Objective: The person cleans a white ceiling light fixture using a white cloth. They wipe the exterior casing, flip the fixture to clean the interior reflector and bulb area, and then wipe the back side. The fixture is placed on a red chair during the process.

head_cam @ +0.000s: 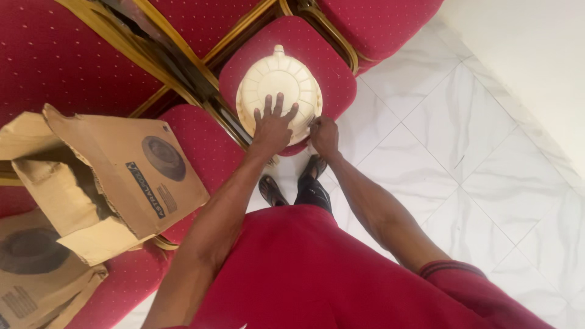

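Left hand (272, 127) lies flat, palm down, fingers spread, pressing on top of the cream round plastic fitting (279, 91). It grips nothing, just rests on the ribbed face near the rim closest to the person. Right hand (323, 135) is at the fitting's near right edge, fingers curled in against the rim; looks like a pinch on the edge, but the fingertips are hidden, so cannot tell if it actually has hold.

The fitting is a ribbed disc with a small knob on its far edge. It sits on the seat of a red padded chair (332, 79) with a gold metal frame, about centred on the cushion.

More red chairs of the same kind packed around it, left and behind. An open cardboard box (131, 176) lies on the chair to the left, flaps up, a round part pictured on its side. A second box (36, 268) sits below it at the lower left. White marble floor tiles (463, 158) to the right. Person's sandalled feet (292, 180) just below the chair edge.
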